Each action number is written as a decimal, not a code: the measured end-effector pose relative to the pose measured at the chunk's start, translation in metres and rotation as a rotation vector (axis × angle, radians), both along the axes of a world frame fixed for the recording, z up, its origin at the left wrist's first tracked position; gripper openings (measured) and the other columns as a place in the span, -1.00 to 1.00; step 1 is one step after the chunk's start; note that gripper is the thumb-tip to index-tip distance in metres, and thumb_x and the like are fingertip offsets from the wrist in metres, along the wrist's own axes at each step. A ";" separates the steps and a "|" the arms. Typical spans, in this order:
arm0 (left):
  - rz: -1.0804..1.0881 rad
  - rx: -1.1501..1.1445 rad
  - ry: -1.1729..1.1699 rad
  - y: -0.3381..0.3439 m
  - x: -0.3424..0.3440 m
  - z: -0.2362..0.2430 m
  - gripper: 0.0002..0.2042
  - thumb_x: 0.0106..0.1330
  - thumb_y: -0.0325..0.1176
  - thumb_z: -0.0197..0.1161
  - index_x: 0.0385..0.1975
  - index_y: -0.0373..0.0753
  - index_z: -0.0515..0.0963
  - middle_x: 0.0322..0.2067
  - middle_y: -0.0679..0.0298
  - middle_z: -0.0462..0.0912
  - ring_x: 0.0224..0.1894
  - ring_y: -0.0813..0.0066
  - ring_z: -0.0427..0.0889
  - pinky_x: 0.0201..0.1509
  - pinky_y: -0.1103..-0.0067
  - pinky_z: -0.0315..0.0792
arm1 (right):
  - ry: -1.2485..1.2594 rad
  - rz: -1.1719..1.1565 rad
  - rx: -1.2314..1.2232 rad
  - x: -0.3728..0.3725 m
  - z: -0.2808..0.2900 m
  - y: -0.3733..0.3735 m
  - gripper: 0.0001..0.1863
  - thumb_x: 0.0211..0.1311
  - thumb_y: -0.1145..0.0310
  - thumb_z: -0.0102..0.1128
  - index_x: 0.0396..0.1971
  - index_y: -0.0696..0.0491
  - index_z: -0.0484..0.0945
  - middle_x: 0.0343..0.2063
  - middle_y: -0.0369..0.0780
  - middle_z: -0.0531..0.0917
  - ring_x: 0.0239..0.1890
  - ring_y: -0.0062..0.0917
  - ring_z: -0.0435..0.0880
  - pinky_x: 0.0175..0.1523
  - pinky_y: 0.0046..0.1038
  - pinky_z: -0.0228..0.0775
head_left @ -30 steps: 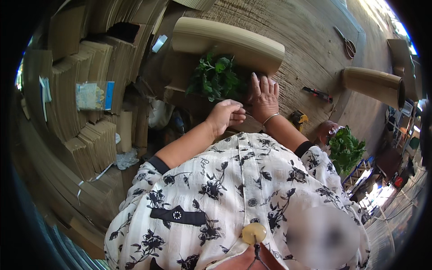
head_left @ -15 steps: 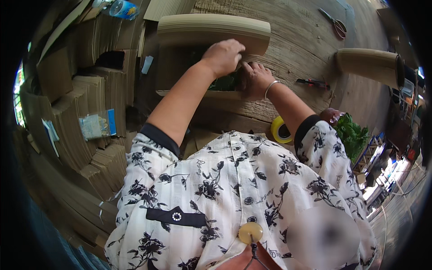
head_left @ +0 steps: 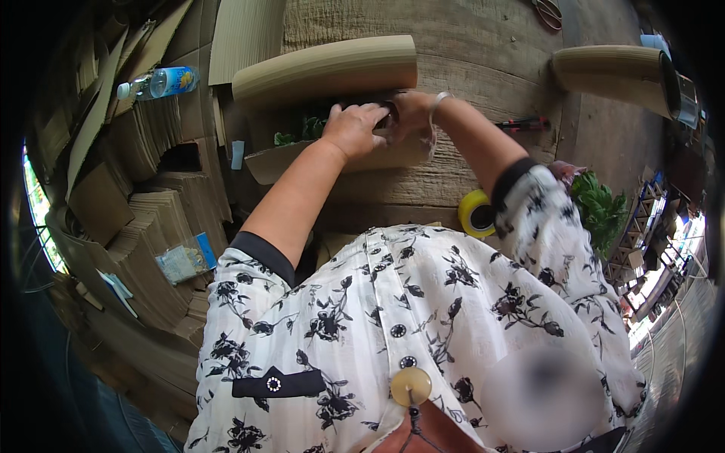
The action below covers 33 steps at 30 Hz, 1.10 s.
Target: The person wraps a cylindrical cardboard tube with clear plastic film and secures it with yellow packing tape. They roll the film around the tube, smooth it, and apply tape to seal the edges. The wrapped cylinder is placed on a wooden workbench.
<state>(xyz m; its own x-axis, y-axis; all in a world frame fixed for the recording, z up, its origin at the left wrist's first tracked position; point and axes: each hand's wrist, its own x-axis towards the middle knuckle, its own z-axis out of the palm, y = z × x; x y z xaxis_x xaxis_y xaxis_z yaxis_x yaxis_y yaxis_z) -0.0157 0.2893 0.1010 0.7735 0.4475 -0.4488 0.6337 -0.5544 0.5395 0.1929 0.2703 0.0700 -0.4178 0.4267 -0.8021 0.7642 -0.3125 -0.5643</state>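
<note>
Between the two curled flaps of a brown corrugated cardboard sheet [head_left: 325,66], a green leafy plant [head_left: 311,127] lies partly hidden. My left hand [head_left: 353,130] reaches over the near flap, its fingers bent inward to the right of the leaves. Close against it is my right hand [head_left: 411,113], with a bracelet at the wrist and fingers curled into the sheet's right end. A dark thing between the hands is mostly covered by the fingers. Some clear, wrinkled plastic shows just below the right wrist.
Yellow tape [head_left: 476,213] lies by the table's near edge. Right of the hands are a red-black cutter [head_left: 522,124], scissors [head_left: 549,13], a rolled cardboard [head_left: 608,75] and another leafy plant [head_left: 598,204]. Stacked cardboard [head_left: 162,249] and a plastic bottle [head_left: 158,83] stand left.
The near cardboard flap has risen and curls up toward the far one. My right hand has moved over the sheet's right end; my left hand has come down onto the near flap. The view has shifted.
</note>
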 end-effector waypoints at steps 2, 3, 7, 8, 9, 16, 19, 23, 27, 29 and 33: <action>0.036 -0.026 0.029 0.010 0.003 0.005 -0.40 0.15 0.00 0.47 0.24 0.04 0.56 0.19 0.39 0.63 0.24 0.29 0.58 0.31 0.10 0.29 | -0.339 -0.154 0.581 -0.020 0.049 -0.042 -0.18 0.04 0.15 0.53 0.33 0.05 0.40 0.23 -0.07 0.58 0.29 -0.17 0.54 0.31 0.15 0.32; 0.055 -0.049 0.029 0.016 0.004 0.005 -0.38 0.15 -0.02 0.47 0.26 0.06 0.56 0.22 0.37 0.62 0.26 0.29 0.58 0.33 0.13 0.29 | -0.388 -0.271 0.803 -0.027 0.047 -0.069 -0.11 0.05 0.17 0.51 0.40 0.02 0.32 0.35 -0.11 0.48 0.39 -0.19 0.43 0.40 0.14 0.21; 0.073 -0.152 0.034 0.029 0.009 -0.011 -0.33 0.15 0.04 0.49 0.31 0.03 0.55 0.27 0.27 0.61 0.29 0.21 0.57 0.37 0.26 0.37 | -0.611 -0.074 1.030 -0.059 0.055 -0.120 -0.11 0.06 0.20 0.40 0.46 -0.04 0.28 0.46 -0.18 0.28 0.51 -0.14 0.18 0.43 0.14 0.14; 0.059 -0.195 0.046 0.035 0.009 -0.011 -0.30 0.16 0.11 0.47 0.32 0.03 0.55 0.29 0.27 0.60 0.31 0.21 0.56 0.37 0.27 0.38 | -0.670 -0.041 1.071 -0.064 0.042 -0.122 -0.10 0.05 0.21 0.38 0.47 -0.05 0.27 0.48 -0.19 0.24 0.52 -0.12 0.14 0.42 0.14 0.15; 0.040 -0.234 0.060 0.043 0.010 -0.011 -0.27 0.16 0.18 0.46 0.34 0.04 0.54 0.30 0.27 0.58 0.32 0.20 0.55 0.38 0.27 0.39 | -0.660 -0.075 1.111 -0.066 0.031 -0.121 -0.10 0.04 0.22 0.38 0.47 -0.06 0.28 0.47 -0.19 0.25 0.51 -0.12 0.15 0.41 0.13 0.17; -0.141 -0.473 0.370 0.098 0.014 -0.014 -0.20 0.39 0.41 0.07 0.27 -0.25 0.57 0.22 -0.02 0.63 0.31 0.06 0.55 0.43 0.33 0.34 | -0.557 -0.137 1.160 -0.047 0.027 -0.103 -0.05 -0.14 0.28 0.45 0.40 -0.03 0.33 0.33 -0.15 0.38 0.36 -0.11 0.34 0.33 -0.03 0.33; -0.164 -0.447 0.439 0.119 0.000 -0.032 -0.24 0.50 0.39 -0.17 0.25 -0.15 0.61 0.24 0.02 0.62 0.34 0.05 0.52 0.46 0.31 0.30 | -0.502 -0.148 1.058 -0.043 0.041 -0.085 0.02 -0.22 0.30 0.53 0.41 -0.02 0.31 0.32 -0.14 0.40 0.37 -0.09 0.34 0.37 -0.03 0.32; -0.118 -0.389 0.222 0.132 -0.003 -0.028 -0.50 0.53 0.00 0.10 0.32 -0.14 0.54 0.31 0.01 0.55 0.35 0.02 0.50 0.45 0.35 0.34 | -0.507 -0.094 0.887 -0.039 0.050 -0.063 0.03 -0.17 0.34 0.54 0.43 0.00 0.27 0.33 -0.13 0.38 0.39 -0.07 0.31 0.43 -0.06 0.29; -0.124 -0.208 0.022 0.124 0.003 -0.040 -0.52 0.40 -0.45 0.20 0.35 -0.13 0.50 0.34 0.03 0.51 0.35 0.01 0.49 0.45 0.36 0.37 | -0.481 -0.070 0.757 -0.030 0.043 -0.048 0.14 -0.21 0.27 0.61 0.48 0.00 0.17 0.39 -0.11 0.32 0.45 -0.06 0.23 0.45 -0.15 0.35; -0.136 -0.047 -0.158 0.116 -0.004 -0.051 -0.56 0.34 -0.53 0.16 0.23 -0.13 0.59 0.25 0.08 0.59 0.28 0.07 0.56 0.40 0.34 0.43 | -0.477 -0.043 0.660 -0.030 0.043 -0.036 0.21 -0.24 0.24 0.66 0.50 0.00 0.13 0.42 -0.10 0.29 0.48 -0.05 0.19 0.44 -0.18 0.39; -0.194 0.164 -0.520 0.071 -0.020 -0.046 -0.51 0.27 -0.26 0.38 0.20 -0.27 0.56 0.22 0.02 0.57 0.25 0.01 0.55 0.39 0.25 0.43 | -0.452 -0.050 0.539 -0.031 0.052 -0.014 0.19 -0.25 0.20 0.68 0.47 0.02 0.17 0.39 -0.08 0.33 0.44 -0.03 0.27 0.44 -0.17 0.37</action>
<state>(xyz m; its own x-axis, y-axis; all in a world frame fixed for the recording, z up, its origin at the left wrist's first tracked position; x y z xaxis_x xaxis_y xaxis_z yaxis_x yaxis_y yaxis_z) -0.0353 0.3603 0.0552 0.9485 0.3076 0.0754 0.1872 -0.7368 0.6497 0.1621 0.2567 0.1216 -0.0626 0.8237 -0.5635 0.9523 -0.1197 -0.2808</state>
